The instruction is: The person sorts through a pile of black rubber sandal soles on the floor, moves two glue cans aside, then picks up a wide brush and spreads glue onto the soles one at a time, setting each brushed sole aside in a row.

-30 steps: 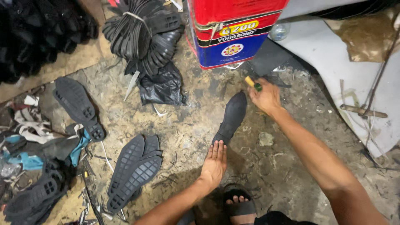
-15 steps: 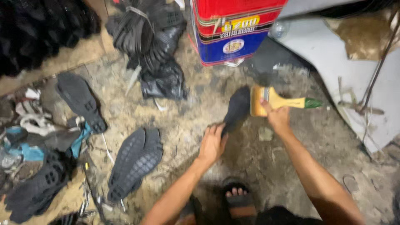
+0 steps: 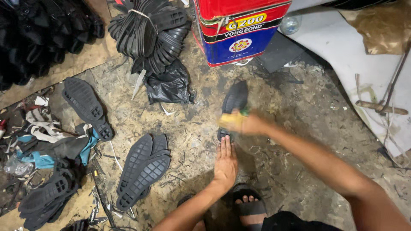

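Head view: red-and-blue square tin (image 3: 239, 32) stands behind black sole (image 3: 234, 99).

Motion blurs the right hand (image 3: 250, 124) and brush (image 3: 229, 120) (sole partly covered).

I count: 2 hands (image 3: 225, 164) | 1 brush (image 3: 230, 121) | 1 big tin (image 3: 239, 32) | 1 tied bundle of soles (image 3: 150, 32) | 1 black bag (image 3: 169, 85)
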